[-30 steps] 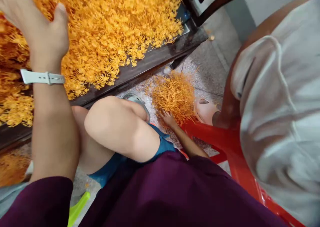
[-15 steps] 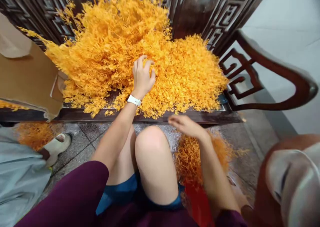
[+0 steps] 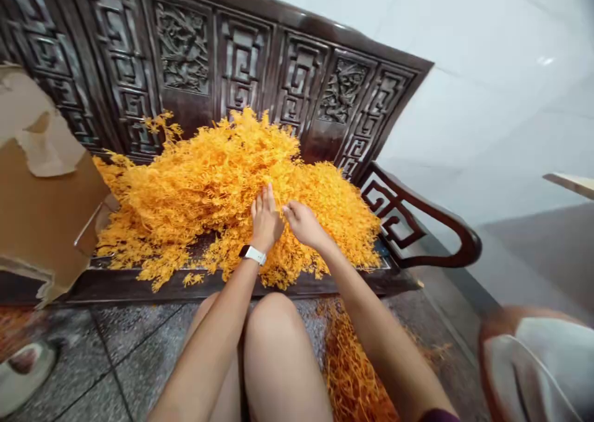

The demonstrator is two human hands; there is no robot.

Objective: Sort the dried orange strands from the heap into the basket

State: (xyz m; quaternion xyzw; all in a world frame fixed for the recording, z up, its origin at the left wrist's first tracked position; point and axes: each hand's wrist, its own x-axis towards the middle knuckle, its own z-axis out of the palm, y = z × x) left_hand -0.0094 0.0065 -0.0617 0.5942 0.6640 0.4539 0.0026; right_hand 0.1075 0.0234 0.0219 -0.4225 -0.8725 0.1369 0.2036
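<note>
a: where are the orange sprigs [image 3: 195, 180]?
b: heaped on the carved bench [image 3: 288, 88], centre of the frame. my left hand [image 3: 265, 219] lies flat and open on the heap; my right hand [image 3: 304, 224] curls into it, grip unclear.
a: how do they handle?
b: light, springy, tangled, i'd say; take stems low.

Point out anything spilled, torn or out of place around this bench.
A heap of orange sprigs lies on the floor right of the person's knees, off the bench where the main pile sits. A few loose bits dot the bench's front edge. The cardboard box at left has a torn, ragged top.
</note>
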